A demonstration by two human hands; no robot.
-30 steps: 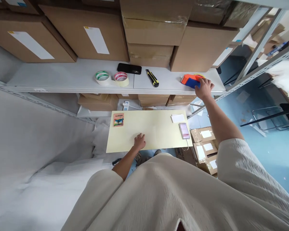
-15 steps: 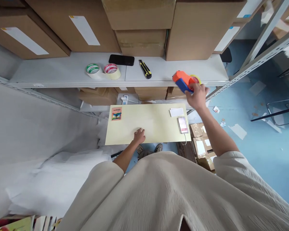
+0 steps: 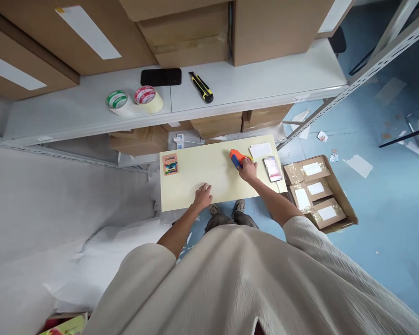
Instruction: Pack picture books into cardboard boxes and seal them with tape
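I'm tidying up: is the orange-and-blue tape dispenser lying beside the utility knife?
No, the right hand holds the orange-and-blue tape dispenser over the pale yellow tabletop, while the utility knife lies on the shelf.

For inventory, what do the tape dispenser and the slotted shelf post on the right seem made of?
Tape dispenser: probably hard, smooth plastic, by its even orange and blue. Shelf post: likely painted metal, matte pale grey, with punched slots.

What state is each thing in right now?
Tape dispenser: gripped in right hand
Left hand: resting on table
Lit phone: screen on, cable attached
Black phone: flat on shelf, unlit
Knife: on shelf, blade unclear
Green roll, red roll: side by side
Carton: open, boxes inside
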